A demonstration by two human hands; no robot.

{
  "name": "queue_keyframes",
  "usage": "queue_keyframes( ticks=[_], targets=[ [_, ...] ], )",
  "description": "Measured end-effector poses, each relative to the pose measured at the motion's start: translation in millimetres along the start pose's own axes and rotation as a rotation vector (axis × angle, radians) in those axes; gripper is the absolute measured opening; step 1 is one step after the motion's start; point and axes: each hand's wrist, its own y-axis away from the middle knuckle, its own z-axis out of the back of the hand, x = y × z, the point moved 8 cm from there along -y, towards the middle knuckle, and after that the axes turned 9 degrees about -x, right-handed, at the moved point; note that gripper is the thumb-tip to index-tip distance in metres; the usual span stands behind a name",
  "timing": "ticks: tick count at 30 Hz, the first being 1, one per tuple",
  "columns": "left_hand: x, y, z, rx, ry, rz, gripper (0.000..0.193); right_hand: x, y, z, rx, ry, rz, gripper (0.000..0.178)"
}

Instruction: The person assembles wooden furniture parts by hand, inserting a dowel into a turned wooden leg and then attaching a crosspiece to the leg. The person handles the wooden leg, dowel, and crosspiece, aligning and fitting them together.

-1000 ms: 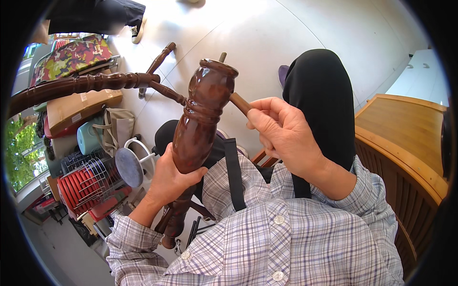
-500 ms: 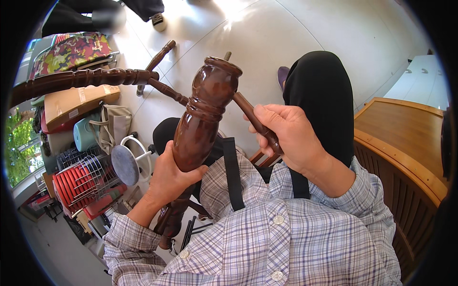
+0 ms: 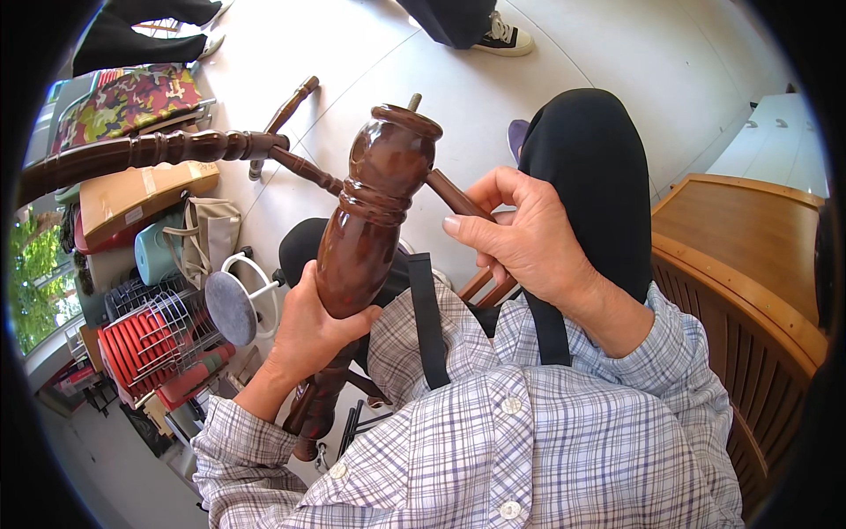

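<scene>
At the far left a red wire rack [image 3: 145, 353] sits on the floor among a cardboard box [image 3: 132, 198], a beige bag [image 3: 207, 238] and a small round grey stool [image 3: 231, 309]. Above them a long turned wooden rail [image 3: 150, 152] stretches in from the left edge and joins, by a thin spindle, the thick dark-brown turned wooden leg [image 3: 370, 220] that stands almost upright in the middle, a metal stud sticking out of its top. The left hand [image 3: 308, 335] wraps around the lower part of that leg, fingers closed on it and thumb lying across the front. To the right, the right hand [image 3: 524, 242] has its fingers curled around a slimmer wooden rung [image 3: 458, 198] that slants down from the leg's upper part toward the lap. Further right, a wooden cabinet [image 3: 749, 247] with a curved edge stands beside the person's black-clad knee [image 3: 586, 167].
</scene>
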Motion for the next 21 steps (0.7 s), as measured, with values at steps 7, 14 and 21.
queue_keyframes(
  ticks=[7, 14, 21],
  targets=[
    [1.5, 0.0, 0.0, -0.007, -0.006, 0.007, 0.072, -12.2, 3.4, -9.9, 0.101, -0.156, -0.216, 0.029],
    [5.0, -0.8, -2.2, 0.004, 0.037, -0.002, 0.072, -3.1, 6.2, -8.9, -0.002, -0.128, -0.141, 0.029],
    [2.6, -0.2, -2.4, 0.017, 0.020, 0.004, 0.072, 3.4, -1.5, -3.7, 0.065, -0.052, -0.077, 0.026]
  ],
)
